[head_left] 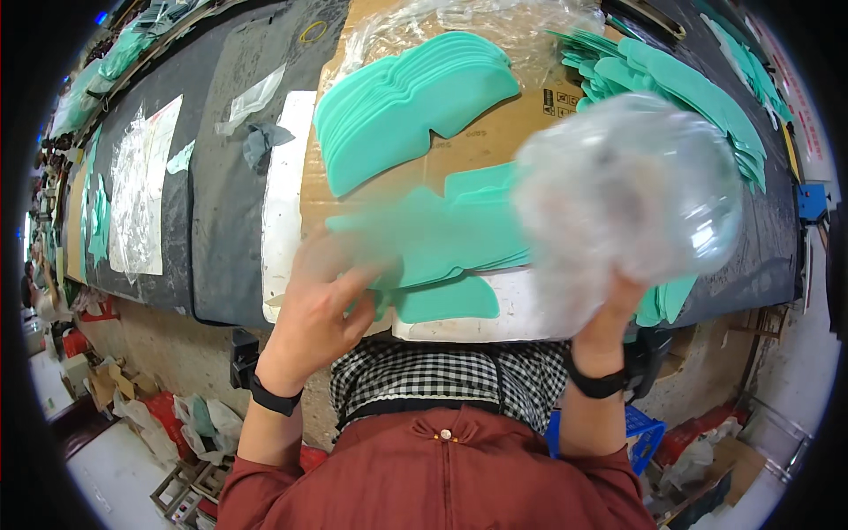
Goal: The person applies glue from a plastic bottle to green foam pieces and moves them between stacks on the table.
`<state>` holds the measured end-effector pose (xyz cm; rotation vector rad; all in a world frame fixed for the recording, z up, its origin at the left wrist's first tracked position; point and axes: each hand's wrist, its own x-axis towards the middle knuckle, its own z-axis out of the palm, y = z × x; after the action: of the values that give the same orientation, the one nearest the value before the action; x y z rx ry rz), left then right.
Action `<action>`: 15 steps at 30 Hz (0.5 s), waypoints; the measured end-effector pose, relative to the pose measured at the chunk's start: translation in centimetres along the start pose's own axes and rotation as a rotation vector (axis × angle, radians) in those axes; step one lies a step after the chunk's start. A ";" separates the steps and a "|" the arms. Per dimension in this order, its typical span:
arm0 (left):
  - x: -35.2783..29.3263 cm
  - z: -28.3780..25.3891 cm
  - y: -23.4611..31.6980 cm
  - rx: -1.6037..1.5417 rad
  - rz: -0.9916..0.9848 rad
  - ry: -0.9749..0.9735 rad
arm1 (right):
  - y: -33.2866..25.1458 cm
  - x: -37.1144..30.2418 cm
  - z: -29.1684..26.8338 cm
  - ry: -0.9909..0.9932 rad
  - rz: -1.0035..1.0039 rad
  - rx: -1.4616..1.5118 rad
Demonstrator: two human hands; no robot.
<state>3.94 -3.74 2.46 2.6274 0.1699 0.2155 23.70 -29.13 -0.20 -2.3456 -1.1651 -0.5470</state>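
Observation:
My left hand (329, 305) is at the left end of a stack of flat sea-green cut-out pieces (468, 234). Its fingers are curled and blurred, and the green around them is smeared too; they appear to grip that end. A single green piece (449, 299) sticks out below the stack. On the right, my right hand (621, 296) is closed on a clear plastic bag (632, 177), puffed out and blurred by motion. The bag hides most of those fingers and the stack's right end.
Behind lies a fanned pile of notched green pieces (415, 106) on brown cardboard (353, 199). Another green pile (680, 79) is at the far right. Crumpled clear film (530, 13) lies at the back. Left are a grey scrap (263, 144) and a white board (281, 212).

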 end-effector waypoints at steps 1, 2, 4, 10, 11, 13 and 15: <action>-0.3 0.2 -0.1 -0.047 -0.003 0.023 | -2.4 0.5 0.0 -0.052 -0.086 0.028; -0.6 0.5 -0.2 -0.090 -0.005 0.044 | -4.9 1.4 0.7 -0.054 -0.058 0.298; -1.2 4.5 -1.9 -0.118 -0.007 0.250 | -8.5 4.1 0.3 -0.045 -0.036 0.586; -1.5 1.1 -0.7 -0.032 -0.032 0.122 | -1.0 0.4 -0.1 -0.012 0.047 0.233; -1.5 1.4 -0.7 -0.034 -0.038 0.125 | 0.8 0.3 -0.4 0.006 0.088 0.161; -1.5 2.0 -0.5 -0.144 -0.105 0.134 | 2.1 0.4 -0.1 -0.004 0.093 0.043; -1.0 2.0 -0.2 -0.179 -0.107 0.140 | 0.7 -2.2 2.1 -0.116 -0.090 -0.330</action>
<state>3.28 -4.69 0.51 2.4181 0.3232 0.3610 23.34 -29.71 -3.23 -2.6423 -1.3240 -0.6877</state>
